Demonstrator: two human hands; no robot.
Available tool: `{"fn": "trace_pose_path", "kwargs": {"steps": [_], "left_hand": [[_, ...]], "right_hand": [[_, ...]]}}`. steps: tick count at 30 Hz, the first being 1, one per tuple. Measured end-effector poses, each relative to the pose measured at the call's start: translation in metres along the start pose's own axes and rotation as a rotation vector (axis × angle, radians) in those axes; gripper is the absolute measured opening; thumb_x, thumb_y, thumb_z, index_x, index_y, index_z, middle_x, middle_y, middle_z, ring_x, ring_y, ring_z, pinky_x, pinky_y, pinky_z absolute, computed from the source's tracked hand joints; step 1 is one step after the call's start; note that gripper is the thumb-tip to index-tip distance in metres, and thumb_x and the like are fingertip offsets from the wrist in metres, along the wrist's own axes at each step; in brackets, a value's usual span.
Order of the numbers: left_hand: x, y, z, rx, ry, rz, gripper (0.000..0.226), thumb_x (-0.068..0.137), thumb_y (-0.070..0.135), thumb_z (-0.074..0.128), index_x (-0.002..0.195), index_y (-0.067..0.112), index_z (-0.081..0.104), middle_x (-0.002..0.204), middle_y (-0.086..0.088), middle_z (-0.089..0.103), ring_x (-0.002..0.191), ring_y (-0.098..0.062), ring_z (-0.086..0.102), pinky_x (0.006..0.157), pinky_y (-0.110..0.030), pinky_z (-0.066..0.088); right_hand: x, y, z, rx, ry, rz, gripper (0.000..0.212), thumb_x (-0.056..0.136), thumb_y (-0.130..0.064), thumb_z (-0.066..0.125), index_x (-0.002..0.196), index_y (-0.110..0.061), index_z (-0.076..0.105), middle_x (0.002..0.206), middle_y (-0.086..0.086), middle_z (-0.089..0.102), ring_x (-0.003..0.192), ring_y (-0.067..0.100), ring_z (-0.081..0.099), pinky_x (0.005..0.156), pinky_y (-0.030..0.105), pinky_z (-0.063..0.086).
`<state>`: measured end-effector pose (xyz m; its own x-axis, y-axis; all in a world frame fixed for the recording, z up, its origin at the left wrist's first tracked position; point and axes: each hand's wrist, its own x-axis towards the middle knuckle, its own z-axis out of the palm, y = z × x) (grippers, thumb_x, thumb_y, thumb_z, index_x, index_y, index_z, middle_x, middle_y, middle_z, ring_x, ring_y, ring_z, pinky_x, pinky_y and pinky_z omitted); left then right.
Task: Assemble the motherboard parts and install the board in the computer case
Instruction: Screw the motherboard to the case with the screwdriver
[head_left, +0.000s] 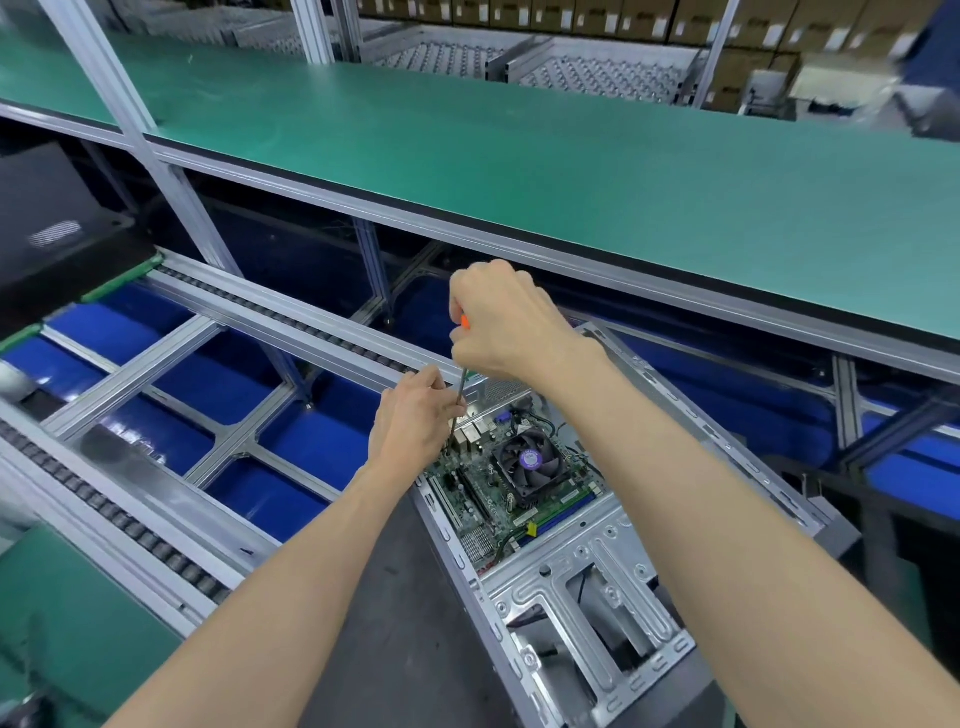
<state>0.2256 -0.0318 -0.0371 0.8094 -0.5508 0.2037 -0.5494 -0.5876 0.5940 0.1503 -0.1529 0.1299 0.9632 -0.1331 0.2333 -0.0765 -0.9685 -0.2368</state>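
Observation:
An open grey computer case (592, 587) lies on its side on the dark mat in front of me. Inside it sits the green motherboard (493, 491) with a black cooler fan (530, 460) in its middle. My right hand (506, 322) grips the orange handle of a screwdriver (459, 395) held almost upright over the board's far left corner. My left hand (413, 421) pinches the metal shaft low down, near the tip. The tip and any screw under it are hidden by my left fingers.
Roller conveyor rails (156, 530) with blue bins below run along the left. A green shelf (519, 171) hangs above the bench. A black case (52, 228) stands at the far left. Cardboard boxes (727, 21) line the back.

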Motion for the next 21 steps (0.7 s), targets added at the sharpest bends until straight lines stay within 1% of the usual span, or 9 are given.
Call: {"fn": "trace_pose_path", "kwargs": {"steps": [3,6,8,9,11,13,16,18,21], "left_hand": [[0.000,0.000,0.000,0.033,0.040,0.047,0.056,0.086,0.013,0.073,0.058,0.047,0.038,0.081,0.004,0.065,0.078,-0.027,0.060,0.063,-0.052,0.049],[0.000,0.002,-0.002,0.040,0.026,0.050,0.045,0.086,0.012,0.073,0.060,0.040,0.047,0.082,0.003,0.063,0.078,-0.029,0.060,0.064,-0.051,0.049],[-0.001,0.002,-0.003,0.112,0.000,0.052,0.031,0.088,0.015,0.071,0.066,0.031,0.058,0.084,0.007,0.058,0.081,-0.026,0.058,0.066,-0.049,0.049],[-0.001,0.001,-0.003,0.120,-0.011,0.052,0.026,0.089,0.017,0.071,0.068,0.029,0.060,0.084,0.008,0.057,0.082,-0.024,0.057,0.067,-0.048,0.049],[-0.001,0.001,-0.003,0.133,-0.031,0.058,0.017,0.090,0.022,0.071,0.075,0.029,0.066,0.085,0.011,0.054,0.082,-0.023,0.054,0.067,-0.046,0.048],[0.000,0.000,-0.003,0.163,-0.027,0.077,0.011,0.091,0.026,0.070,0.081,0.030,0.070,0.085,0.012,0.051,0.081,-0.023,0.052,0.065,-0.043,0.046],[0.001,0.000,-0.003,0.206,-0.063,0.105,0.011,0.094,0.032,0.066,0.086,0.031,0.074,0.088,0.012,0.050,0.086,-0.023,0.051,0.068,-0.042,0.045],[0.002,0.001,-0.004,0.208,-0.076,0.081,0.013,0.095,0.033,0.064,0.085,0.032,0.072,0.089,0.012,0.051,0.087,-0.023,0.051,0.069,-0.044,0.047],[-0.001,0.002,-0.001,0.132,-0.010,0.052,0.030,0.090,0.019,0.071,0.070,0.036,0.055,0.086,0.010,0.056,0.080,-0.023,0.055,0.066,-0.044,0.045]], "right_hand": [[-0.002,-0.001,0.008,-0.208,0.139,0.053,0.037,0.093,-0.022,0.057,0.070,-0.012,0.031,0.073,0.001,0.032,0.071,0.032,0.039,0.062,0.038,0.030],[-0.003,-0.001,0.003,-0.231,0.115,-0.010,0.026,0.091,-0.029,0.059,0.082,-0.014,0.040,0.084,0.003,0.037,0.071,0.031,0.040,0.062,0.038,0.030],[-0.002,0.003,-0.002,-0.080,-0.004,-0.054,0.015,0.080,-0.022,0.062,0.090,-0.013,0.054,0.095,0.002,0.044,0.076,0.029,0.047,0.061,0.034,0.031],[-0.002,0.005,-0.004,-0.005,-0.040,-0.056,0.019,0.076,-0.016,0.062,0.094,-0.015,0.059,0.098,0.001,0.046,0.078,0.028,0.050,0.060,0.032,0.033],[-0.005,0.006,-0.003,0.037,-0.046,-0.044,0.020,0.074,-0.011,0.061,0.094,-0.016,0.060,0.097,0.000,0.048,0.082,0.029,0.052,0.063,0.033,0.035],[-0.005,0.006,0.002,-0.055,0.019,-0.002,0.012,0.080,-0.017,0.062,0.083,-0.015,0.051,0.088,0.002,0.045,0.078,0.031,0.049,0.064,0.036,0.033],[-0.006,0.006,0.004,-0.202,0.103,0.065,0.031,0.095,-0.032,0.057,0.080,-0.015,0.036,0.079,0.002,0.032,0.073,0.031,0.039,0.064,0.039,0.030],[-0.005,0.007,-0.001,-0.238,0.078,0.040,0.029,0.094,-0.036,0.057,0.085,-0.015,0.041,0.084,0.004,0.038,0.075,0.031,0.041,0.065,0.039,0.031],[-0.001,0.006,-0.008,-0.067,-0.044,-0.056,0.017,0.079,-0.020,0.062,0.094,-0.011,0.060,0.100,0.004,0.051,0.082,0.031,0.052,0.065,0.037,0.037]]}}
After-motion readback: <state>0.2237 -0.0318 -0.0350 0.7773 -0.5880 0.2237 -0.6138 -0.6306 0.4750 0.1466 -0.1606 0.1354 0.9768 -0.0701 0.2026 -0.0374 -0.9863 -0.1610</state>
